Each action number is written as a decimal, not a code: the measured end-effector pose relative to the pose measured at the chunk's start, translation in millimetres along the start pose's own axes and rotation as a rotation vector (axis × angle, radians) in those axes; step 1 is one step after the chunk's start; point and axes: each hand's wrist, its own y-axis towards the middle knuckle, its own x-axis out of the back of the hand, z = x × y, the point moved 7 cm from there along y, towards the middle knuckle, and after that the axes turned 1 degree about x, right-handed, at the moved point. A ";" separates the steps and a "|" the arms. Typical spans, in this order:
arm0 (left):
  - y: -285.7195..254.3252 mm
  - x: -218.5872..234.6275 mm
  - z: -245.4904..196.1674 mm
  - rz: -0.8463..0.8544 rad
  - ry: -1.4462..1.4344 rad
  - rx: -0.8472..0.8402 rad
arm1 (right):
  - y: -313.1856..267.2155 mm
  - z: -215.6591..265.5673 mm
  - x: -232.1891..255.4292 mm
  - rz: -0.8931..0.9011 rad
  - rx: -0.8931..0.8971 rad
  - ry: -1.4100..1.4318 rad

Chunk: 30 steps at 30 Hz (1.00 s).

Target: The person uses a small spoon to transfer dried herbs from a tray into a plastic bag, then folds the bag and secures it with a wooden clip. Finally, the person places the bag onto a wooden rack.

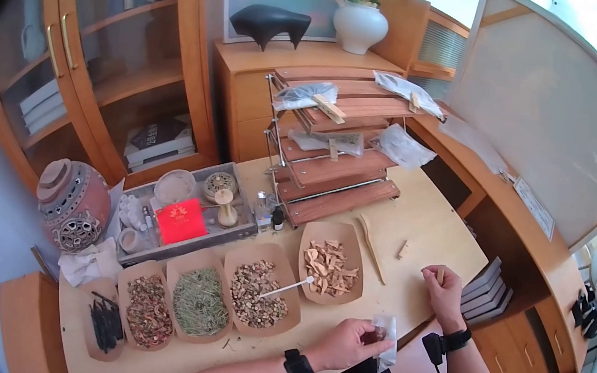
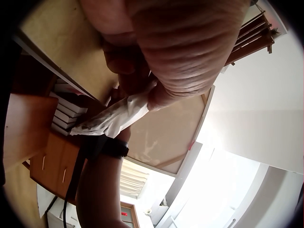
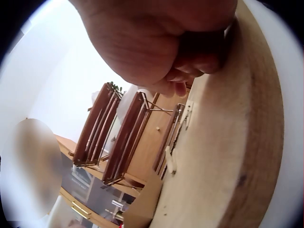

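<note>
My left hand [image 1: 349,345] pinches a small translucent plastic bag [image 1: 386,344] near the table's front edge. In the left wrist view, that bag [image 2: 114,118] hangs crumpled below the fingers. Farther right, over the table edge, my right hand [image 1: 442,294] holds a small wooden clothespin [image 1: 440,274] between thumb and fingers. From the right wrist, the hand [image 3: 142,42] covers most of what it grips. A second clothespin [image 1: 403,249] lies on the table beside long wooden tweezers [image 1: 372,249]. Left of these stands a paper tray of dried tan slices [image 1: 347,233].
More paper trays hold brown chopped pieces [image 1: 254,287], green dried herb [image 1: 200,302], reddish flowers [image 1: 148,306] and dark sticks [image 1: 105,323]. A white spoon [image 1: 286,287] lies across one. Behind stand a tiered wooden rack [image 1: 339,169] with clipped bags and a grey tray [image 1: 226,239].
</note>
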 end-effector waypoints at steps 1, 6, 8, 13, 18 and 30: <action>0.4 0.7 4.8 0.042 0.068 0.045 | 4.7 -4.0 -1.9 -0.008 0.017 -0.025; -2.3 -0.8 9.2 0.066 0.165 0.065 | 13.0 -7.1 -6.1 -0.113 0.178 -0.022; -3.2 -1.9 6.8 0.070 0.183 0.086 | 7.2 5.1 -11.2 -0.076 0.204 -0.117; -5.5 1.7 6.9 0.062 0.203 0.111 | 16.8 3.7 -8.2 -0.009 0.235 -0.170; -4.3 -1.9 -9.4 -0.040 0.077 0.000 | 15.0 5.3 -8.8 0.031 0.231 -0.118; -6.4 11.2 10.3 0.062 0.004 0.133 | 12.6 1.6 -10.5 -0.014 0.269 -0.081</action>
